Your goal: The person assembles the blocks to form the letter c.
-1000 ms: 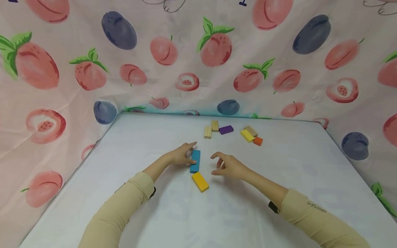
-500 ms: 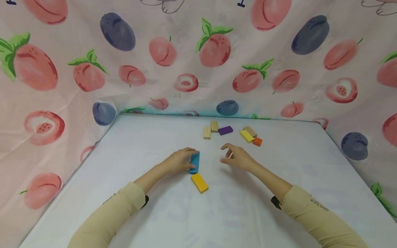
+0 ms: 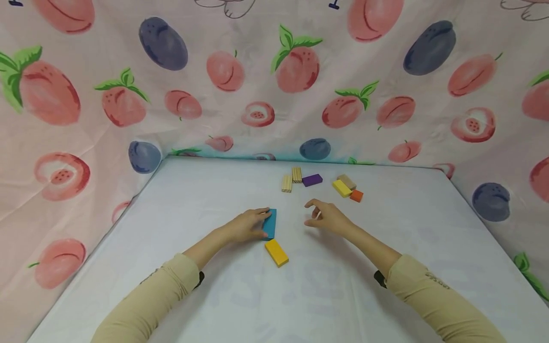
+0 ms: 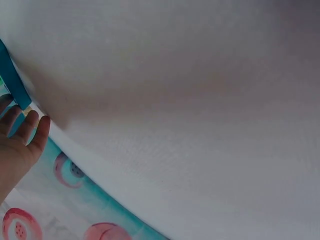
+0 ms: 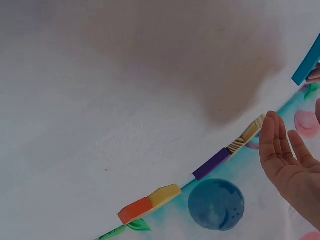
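Observation:
In the head view a blue rectangular block [image 3: 271, 224] lies lengthwise away from the person, left of the table's middle. My left hand [image 3: 245, 226] is at its left side, with the thumb by the near end and the forefinger over the far part. The left wrist view has the blue block [image 4: 13, 77] at the left edge, above spread fingers [image 4: 41, 134]. A yellow-orange block [image 3: 276, 253] lies slanted just beyond the blue one's near end. To the right, my right hand [image 3: 329, 217] hovers over the table, fingers loosely bent, holding nothing.
Farther back lie two striped wooden blocks [image 3: 287, 183] and a purple block [image 3: 312, 180]. Right of these, a yellow block [image 3: 341, 188], a plain wooden block [image 3: 348, 181] and an orange block [image 3: 356, 196] sit together. A fruit-print curtain [image 3: 257, 76] rises behind the white table.
My left hand has closed in from spread fingers to the blue block's side, then drawn slightly left. The right hand has moved right and away from the person. The blocks look unmoved.

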Available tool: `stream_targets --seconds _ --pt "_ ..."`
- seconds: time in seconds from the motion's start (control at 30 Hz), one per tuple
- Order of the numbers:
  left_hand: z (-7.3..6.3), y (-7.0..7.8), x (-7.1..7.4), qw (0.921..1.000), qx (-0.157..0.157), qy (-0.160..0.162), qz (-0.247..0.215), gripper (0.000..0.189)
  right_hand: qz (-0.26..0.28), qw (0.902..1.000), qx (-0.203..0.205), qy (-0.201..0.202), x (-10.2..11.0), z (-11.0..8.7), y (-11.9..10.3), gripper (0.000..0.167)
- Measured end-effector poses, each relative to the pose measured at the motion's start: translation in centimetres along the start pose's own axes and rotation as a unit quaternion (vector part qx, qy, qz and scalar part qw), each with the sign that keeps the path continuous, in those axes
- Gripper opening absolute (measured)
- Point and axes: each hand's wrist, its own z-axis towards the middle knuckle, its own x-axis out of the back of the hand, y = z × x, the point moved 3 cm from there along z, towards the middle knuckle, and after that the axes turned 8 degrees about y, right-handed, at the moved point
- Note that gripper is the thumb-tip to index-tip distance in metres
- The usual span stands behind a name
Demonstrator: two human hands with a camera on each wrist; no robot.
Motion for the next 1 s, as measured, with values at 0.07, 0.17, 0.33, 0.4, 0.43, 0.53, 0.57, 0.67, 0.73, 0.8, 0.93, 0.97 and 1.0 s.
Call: stream_targets --seconds 0.07,0.17,0.33,0.4,0.43,0.53,0.57,0.67,0.73,0.8,0.93,0.97,1.0 --pt "-0.1 0.0 0.1 1.0 0.005 -0.002 -0.002 0.066 -0.003 1.0 -0.004 -0.005 -0.1 0.1 0.0 0.047" --pt "-0.2 0.0 0.1 0.9999 0.012 -0.003 -0.005 0.066 -0.011 0.9999 -0.005 -0.007 -0.3 0.3 -0.1 0.047" --pt "-0.2 -0.3 -0.1 0.9998 0.02 0.001 -0.007 0.066 -0.02 0.9998 0.0 -0.002 -0.5 0.9 -0.2 0.048" --pt "-0.2 -0.3 -0.2 0.9997 0.021 0.003 -0.01 0.066 -0.025 0.9997 0.005 -0.001 -0.6 1.2 -0.2 0.047" --pt "-0.2 -0.4 -0.2 0.9997 0.022 0.004 -0.012 0.066 -0.028 0.9996 0.006 -0.001 -0.7 1.4 -0.1 0.047" --pt "-0.3 -0.3 -0.3 0.9996 0.024 0.002 -0.016 0.066 -0.036 0.9993 0.009 0.004 -1.0 2.0 0.0 0.046" --pt "-0.3 -0.3 -0.4 0.9995 0.026 0.001 -0.016 0.065 -0.039 0.9992 0.008 0.007 -1.1 2.2 0.1 0.046" --pt "-0.2 -0.1 -0.3 0.9994 0.032 -0.002 -0.015 0.065 -0.043 0.9989 -0.002 0.018 -1.2 2.9 0.2 0.045" --pt "-0.2 0.1 -0.3 0.9993 0.035 -0.005 -0.01 0.065 -0.045 0.9986 -0.01 0.026 -1.3 3.3 0.3 0.045" --pt "-0.1 0.2 -0.2 0.9993 0.035 -0.006 -0.004 0.065 -0.047 0.9981 -0.009 0.038 -1.3 3.8 0.4 0.045" --pt "0.0 0.6 0.1 0.9993 0.035 -0.008 0.002 0.065 -0.048 0.9969 -0.006 0.062 -1.2 4.5 0.5 0.045" --pt "0.1 0.7 0.2 0.9993 0.036 -0.008 0.001 0.064 -0.048 0.9965 -0.005 0.068 -1.2 4.7 0.6 0.044" --pt "0.0 0.7 0.2 0.9992 0.038 -0.009 0.002 0.065 -0.047 0.9963 -0.007 0.071 -1.2 4.9 0.7 0.044"
